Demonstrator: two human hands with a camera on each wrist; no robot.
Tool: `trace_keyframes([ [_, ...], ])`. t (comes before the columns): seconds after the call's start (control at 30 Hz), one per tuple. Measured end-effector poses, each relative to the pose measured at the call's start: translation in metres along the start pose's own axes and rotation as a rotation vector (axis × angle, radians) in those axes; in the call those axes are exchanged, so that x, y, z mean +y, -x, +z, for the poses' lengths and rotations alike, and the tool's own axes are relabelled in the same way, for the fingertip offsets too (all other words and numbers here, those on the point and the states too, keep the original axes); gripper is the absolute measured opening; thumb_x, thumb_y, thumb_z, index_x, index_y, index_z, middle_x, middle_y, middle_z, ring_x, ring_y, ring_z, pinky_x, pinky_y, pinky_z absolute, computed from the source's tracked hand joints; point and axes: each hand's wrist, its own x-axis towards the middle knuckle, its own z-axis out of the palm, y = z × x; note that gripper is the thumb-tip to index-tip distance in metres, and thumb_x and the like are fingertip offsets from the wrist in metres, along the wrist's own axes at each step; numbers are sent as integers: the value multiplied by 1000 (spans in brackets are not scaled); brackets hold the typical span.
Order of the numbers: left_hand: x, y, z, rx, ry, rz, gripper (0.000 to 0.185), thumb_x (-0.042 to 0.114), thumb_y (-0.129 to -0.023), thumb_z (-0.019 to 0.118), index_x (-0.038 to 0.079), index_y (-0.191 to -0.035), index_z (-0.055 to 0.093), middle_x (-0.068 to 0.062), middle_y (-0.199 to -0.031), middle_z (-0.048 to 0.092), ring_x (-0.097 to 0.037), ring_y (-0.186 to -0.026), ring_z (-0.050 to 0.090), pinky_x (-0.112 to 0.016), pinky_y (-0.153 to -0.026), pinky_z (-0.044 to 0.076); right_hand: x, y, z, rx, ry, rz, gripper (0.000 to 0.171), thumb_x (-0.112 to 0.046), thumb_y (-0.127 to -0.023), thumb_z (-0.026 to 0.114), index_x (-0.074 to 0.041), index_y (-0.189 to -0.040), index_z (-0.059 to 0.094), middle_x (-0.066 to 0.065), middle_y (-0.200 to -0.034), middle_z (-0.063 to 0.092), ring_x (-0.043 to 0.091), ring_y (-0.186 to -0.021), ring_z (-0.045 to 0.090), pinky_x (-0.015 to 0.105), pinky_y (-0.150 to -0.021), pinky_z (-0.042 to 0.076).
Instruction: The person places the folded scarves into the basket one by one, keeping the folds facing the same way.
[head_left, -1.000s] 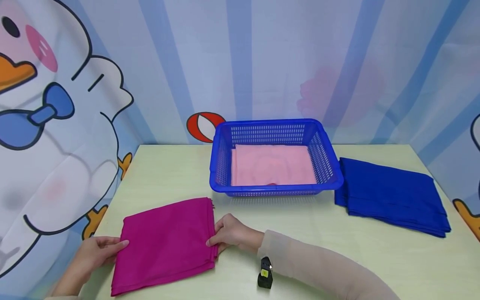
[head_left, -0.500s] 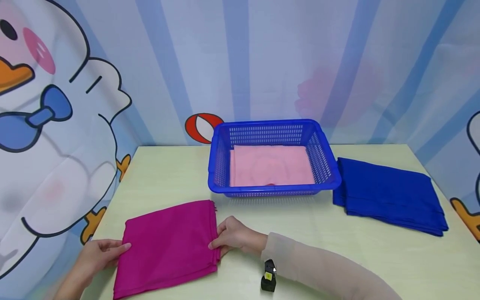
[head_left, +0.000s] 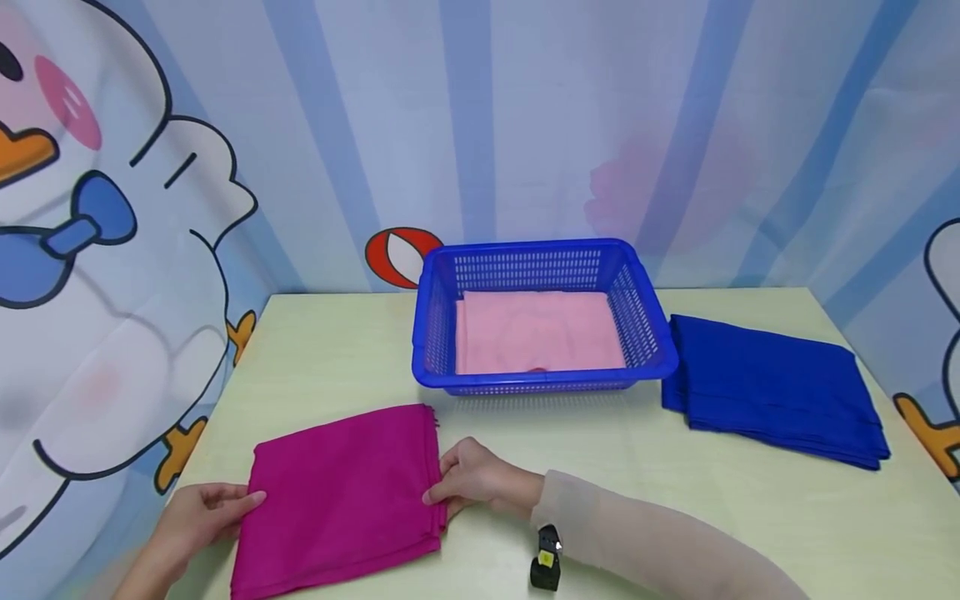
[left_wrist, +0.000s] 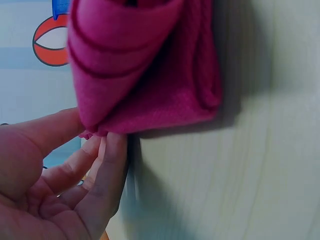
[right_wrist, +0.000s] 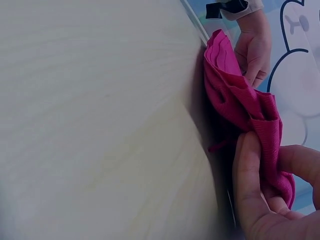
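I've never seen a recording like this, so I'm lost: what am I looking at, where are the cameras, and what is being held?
No machine here: a person works with bare hands. The wide picture comes from a head camera; the two close-ups come from cameras on each wrist. On the pale table lie a folded magenta cloth, a blue basket holding a pink cloth, and a folded blue cloth. The left hand grips the magenta cloth's left edge; the right hand pinches its right edge.

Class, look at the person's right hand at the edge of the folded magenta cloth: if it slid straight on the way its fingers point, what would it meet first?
The right hand points leftward across the table and already pinches the magenta cloth, so more of that cloth comes first. Beyond it, probably the left hand at the opposite edge, though depth is uncertain.
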Motion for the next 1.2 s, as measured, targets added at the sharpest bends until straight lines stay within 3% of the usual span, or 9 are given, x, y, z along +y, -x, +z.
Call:
trace_keyframes([
  [0.37, 11, 10, 7, -10, -26, 49, 78, 44, -83, 81, -17, -125, 56, -12, -94, 71, -16, -77, 65, -32, -72, 60, 4, 9, -7, -26, -10, -9, 32, 13, -80, 74, -5, -61, 55, 14, -63, 68, 13, -47, 62, 29, -55, 59],
  [1.2, 24, 24, 34, -14, -49, 113, 65, 40, -84, 81, -14, -116, 62, -7, -85, 71, -18, -73, 67, -31, -69, 60, 15, 33, -30, -73, -41, 5, 28, 10, -82, 73, -5, -65, 57, 8, -61, 66, 12, -50, 64, 28, -57, 59],
])
